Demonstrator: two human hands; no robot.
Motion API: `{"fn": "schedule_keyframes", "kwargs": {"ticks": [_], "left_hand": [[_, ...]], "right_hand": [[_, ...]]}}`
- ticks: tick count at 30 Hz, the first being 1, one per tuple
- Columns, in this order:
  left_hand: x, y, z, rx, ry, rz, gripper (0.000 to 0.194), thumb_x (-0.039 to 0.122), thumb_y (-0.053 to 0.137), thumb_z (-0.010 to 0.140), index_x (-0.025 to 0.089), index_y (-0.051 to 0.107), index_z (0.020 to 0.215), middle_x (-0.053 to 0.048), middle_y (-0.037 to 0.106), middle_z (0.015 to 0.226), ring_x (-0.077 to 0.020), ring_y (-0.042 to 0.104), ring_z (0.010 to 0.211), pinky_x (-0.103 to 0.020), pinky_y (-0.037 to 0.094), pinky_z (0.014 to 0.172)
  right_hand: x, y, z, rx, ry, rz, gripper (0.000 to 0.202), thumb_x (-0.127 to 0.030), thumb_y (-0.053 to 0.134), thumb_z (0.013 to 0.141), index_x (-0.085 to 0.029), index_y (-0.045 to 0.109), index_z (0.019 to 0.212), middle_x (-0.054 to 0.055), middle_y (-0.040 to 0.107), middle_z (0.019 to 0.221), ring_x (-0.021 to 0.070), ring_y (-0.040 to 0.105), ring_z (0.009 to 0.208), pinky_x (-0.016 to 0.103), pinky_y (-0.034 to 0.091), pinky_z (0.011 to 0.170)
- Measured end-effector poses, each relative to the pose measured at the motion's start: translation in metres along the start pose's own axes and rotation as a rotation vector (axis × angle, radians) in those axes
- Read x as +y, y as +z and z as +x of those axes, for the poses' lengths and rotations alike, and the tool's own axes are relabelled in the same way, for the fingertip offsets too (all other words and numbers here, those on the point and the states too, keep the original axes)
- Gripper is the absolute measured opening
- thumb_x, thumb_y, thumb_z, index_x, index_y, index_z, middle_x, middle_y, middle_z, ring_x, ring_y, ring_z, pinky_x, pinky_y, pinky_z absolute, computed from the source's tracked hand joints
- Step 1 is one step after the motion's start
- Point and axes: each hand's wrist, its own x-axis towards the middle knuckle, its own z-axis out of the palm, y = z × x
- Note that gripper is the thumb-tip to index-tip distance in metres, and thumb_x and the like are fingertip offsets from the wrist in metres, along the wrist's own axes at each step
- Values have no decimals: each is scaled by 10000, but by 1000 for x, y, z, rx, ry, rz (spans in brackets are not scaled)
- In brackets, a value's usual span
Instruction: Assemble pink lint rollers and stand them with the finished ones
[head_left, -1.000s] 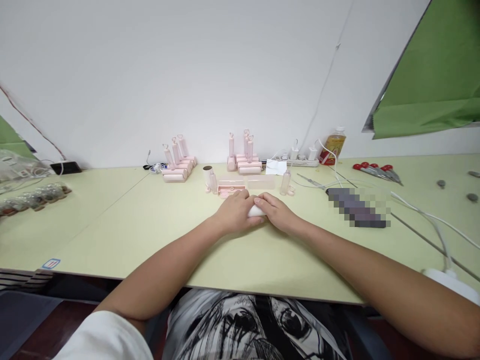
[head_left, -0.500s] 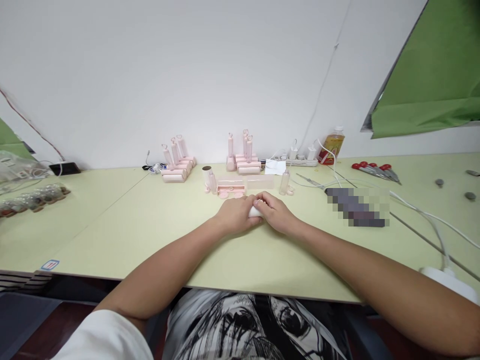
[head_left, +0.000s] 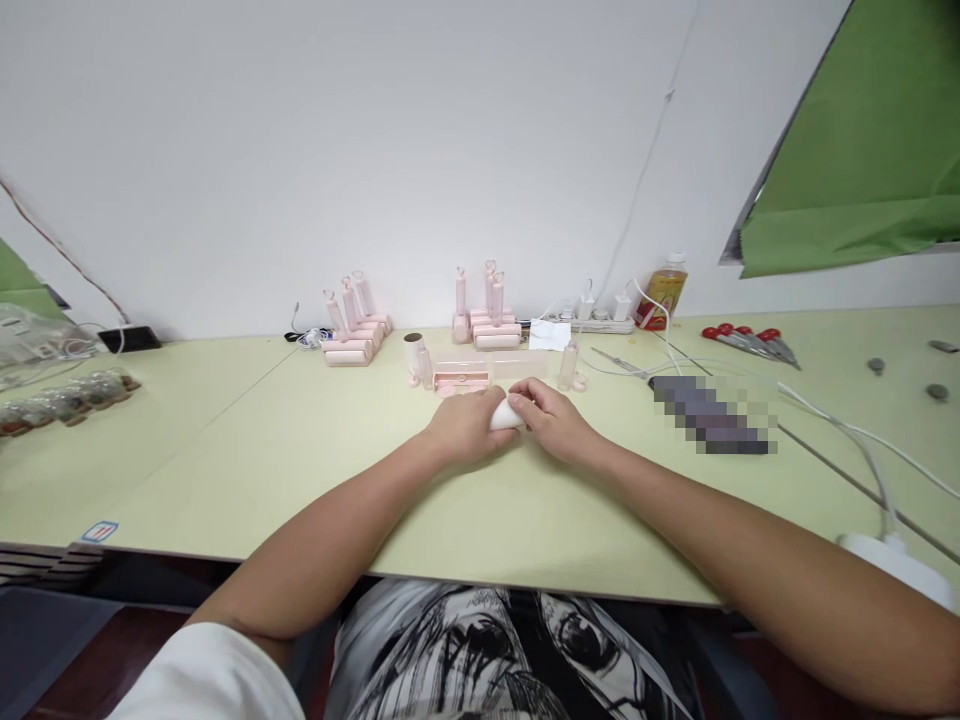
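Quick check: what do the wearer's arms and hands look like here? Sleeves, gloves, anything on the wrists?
Both hands are bare: no gloves, rings, watch or bands visible on the left hand or the right hand. Forearms are uncovered. A short white sleeve shows at the left upper arm; the right sleeve is out of frame. The shirt carries a black-and-white comic-style print.

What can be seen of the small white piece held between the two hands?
The white piece is small, rounded and smooth, plastic by its look. Only part shows: the left hand covers its left end, the right hand its right, and both sets of fingers close on it. It sits just above the pale green table, in front of the pink tray. Its full shape stays hidden.
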Motion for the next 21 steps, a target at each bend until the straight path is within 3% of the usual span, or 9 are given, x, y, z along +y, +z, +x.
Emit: {"fn": "schedule_keyframes", "kwargs": {"ticks": [4, 8, 11, 15, 21], "left_hand": [[-8, -4, 0, 56, -28, -158, 455, 594, 540, 792, 222, 534, 1052, -49, 674, 1001, -258, 629, 892, -332, 451, 687], [-16, -5, 1, 57, -105, -349, 561, 597, 577, 772, 232, 508, 1192, -60, 643, 1148, -258, 603, 1016, -340, 473, 784], [-19, -5, 1, 29, -148, -470, 630, 609, 584, 766, 252, 472, 1273, -57, 607, 1230, -246, 586, 1066, -333, 480, 824], [-19, -7, 2, -1, -153, -559, 618, 589, 572, 785, 248, 467, 1289, -55, 605, 1233, -235, 592, 1060, -332, 482, 848], [-18, -8, 1, 4, -144, -550, 581, 572, 576, 786, 234, 495, 1252, -53, 618, 1201, -237, 590, 1054, -335, 475, 854]], "right_hand": [[4, -25, 14, 294, 3, -81, 264, -424, 553, 798, -198, 587, 930, 36, 648, 890, 159, 534, 670, 301, 426, 638], [22, -57, 30, 540, 56, -206, 314, -390, 583, 753, -196, 582, 1000, 69, 634, 1016, 179, 544, 722, 329, 439, 682], [42, -69, 40, 489, 169, -304, 426, -371, 592, 732, -172, 555, 1107, 125, 610, 1105, 227, 565, 841, 353, 440, 739], [63, -65, 46, 373, 260, -415, 497, -407, 612, 721, -156, 552, 1146, 159, 599, 1159, 280, 560, 972, 369, 419, 799], [74, -59, 50, 296, 327, -391, 460, -470, 598, 748, -181, 572, 1105, 123, 639, 1097, 252, 588, 908, 334, 406, 743]]}}
